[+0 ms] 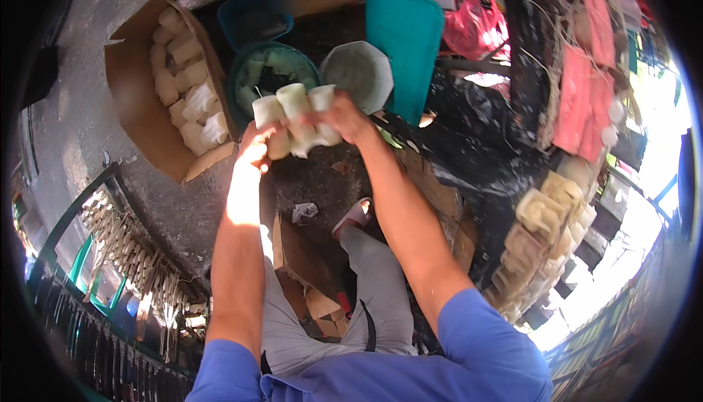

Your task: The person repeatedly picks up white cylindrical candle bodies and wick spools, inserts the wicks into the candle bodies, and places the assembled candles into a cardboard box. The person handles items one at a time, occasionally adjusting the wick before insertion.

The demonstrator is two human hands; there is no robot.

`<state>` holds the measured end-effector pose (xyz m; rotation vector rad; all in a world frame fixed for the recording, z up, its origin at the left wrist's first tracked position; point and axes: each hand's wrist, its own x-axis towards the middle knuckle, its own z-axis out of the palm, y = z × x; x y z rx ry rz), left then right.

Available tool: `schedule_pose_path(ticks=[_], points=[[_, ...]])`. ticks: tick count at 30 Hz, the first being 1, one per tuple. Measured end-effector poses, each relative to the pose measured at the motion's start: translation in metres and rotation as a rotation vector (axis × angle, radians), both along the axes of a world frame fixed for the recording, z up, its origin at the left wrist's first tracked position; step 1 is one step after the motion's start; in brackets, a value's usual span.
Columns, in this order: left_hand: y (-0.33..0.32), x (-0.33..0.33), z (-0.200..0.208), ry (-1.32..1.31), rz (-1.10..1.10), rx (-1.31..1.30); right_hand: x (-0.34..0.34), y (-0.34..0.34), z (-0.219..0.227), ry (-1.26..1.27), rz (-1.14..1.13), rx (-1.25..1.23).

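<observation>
Between my two hands is a cluster of stubby white wax candles [294, 102], held up in front of a round teal basin [234, 83]. A thin wick shows at the top of the leftmost candle. My left hand [256, 146] is closed around the cluster's left side, its thumb toward me. My right hand [347, 119] grips the right side, fingers reaching across the front. More pale candles [178, 83] fill an open cardboard box [132, 124] to the left. Just beyond my right hand is a grey-white, many-sided bowl [359, 76].
A teal tray [404, 39] stands at the far right of the bowl, near a pink plastic bag [476, 25]. Pink slabs [578, 102] and yellowish wax blocks [545, 211] line the right. At lower left is a rack of wicks [135, 244]. Cardboard [304, 255] lies by my legs.
</observation>
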<state>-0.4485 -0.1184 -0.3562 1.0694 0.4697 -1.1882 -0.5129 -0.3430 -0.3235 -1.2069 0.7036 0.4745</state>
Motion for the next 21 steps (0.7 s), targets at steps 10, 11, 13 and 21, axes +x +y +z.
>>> schedule_pose_path(ticks=[10, 11, 13, 21], points=[[0.06, -0.024, -0.08, -0.075, 0.028, -0.052, 0.005, 0.021, -0.021, 0.029, 0.41, -0.451], [0.065, -0.021, -0.072, -0.364, -0.072, -0.208, 0.006, 0.027, -0.015, 0.001, 0.518, -0.582], [0.082, -0.015, -0.035, -0.155, -0.128, -0.175, -0.013, 0.036, -0.001, -0.076, 0.337, -0.362], [0.057, -0.081, 0.243, -0.089, -0.418, -0.055, -0.186, 0.07, 0.221, -0.322, -0.323, 0.505]])
